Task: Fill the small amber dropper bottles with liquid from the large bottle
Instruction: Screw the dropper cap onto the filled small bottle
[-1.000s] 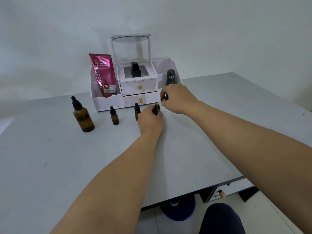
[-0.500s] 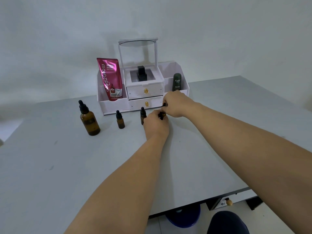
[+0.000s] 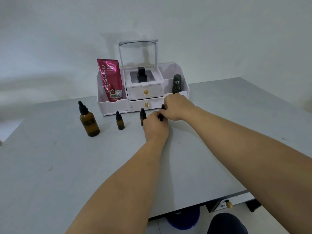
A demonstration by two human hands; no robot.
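Observation:
A large amber dropper bottle (image 3: 89, 123) with a black cap stands upright at the left of the grey table (image 3: 67, 166). Two small amber dropper bottles stand capped to its right, one (image 3: 120, 121) alone and one (image 3: 142, 115) just left of my left hand. My left hand (image 3: 156, 126) wraps a third small bottle (image 3: 161, 118), mostly hidden. My right hand (image 3: 177, 106) pinches that bottle's black dropper cap (image 3: 163, 107) from above.
A white cosmetics organiser (image 3: 116, 105) with two gold-knobbed drawers stands behind the bottles. It holds a pink tube (image 3: 110, 80), a black square bottle (image 3: 141, 74) and a dark green container (image 3: 177, 83). The table's front edge runs near me, with a blue stool (image 3: 184, 218) below.
The camera view has shifted a little. My right hand has come down from above the small bottle onto its cap. My left hand stays on the bottle.

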